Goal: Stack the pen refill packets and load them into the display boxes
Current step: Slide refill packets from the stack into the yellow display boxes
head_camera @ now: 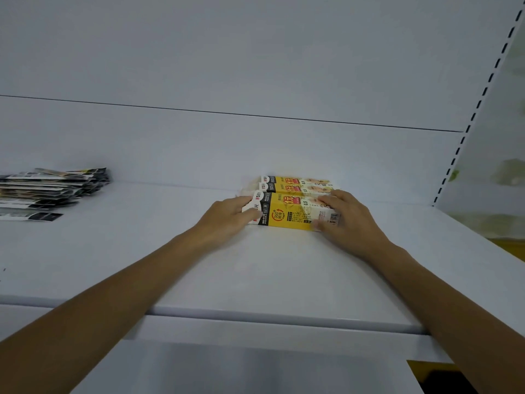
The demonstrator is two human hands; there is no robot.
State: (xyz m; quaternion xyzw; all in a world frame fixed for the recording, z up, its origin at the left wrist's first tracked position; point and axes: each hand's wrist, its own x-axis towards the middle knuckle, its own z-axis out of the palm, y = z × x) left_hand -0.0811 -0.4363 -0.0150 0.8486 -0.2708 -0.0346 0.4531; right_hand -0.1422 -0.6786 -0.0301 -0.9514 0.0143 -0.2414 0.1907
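Display boxes (295,184), yellow, lie side by side near the back of the white shelf (255,274). The front box (289,213) is grasped at both ends: the left hand (227,217) curls round its left end, the right hand (346,217) round its right. If one hand pushes harder, the box may turn and knock its neighbours askew. The refill packets (51,189) lie well apart at the left, loosely piled; I see nothing between them and the boxes.
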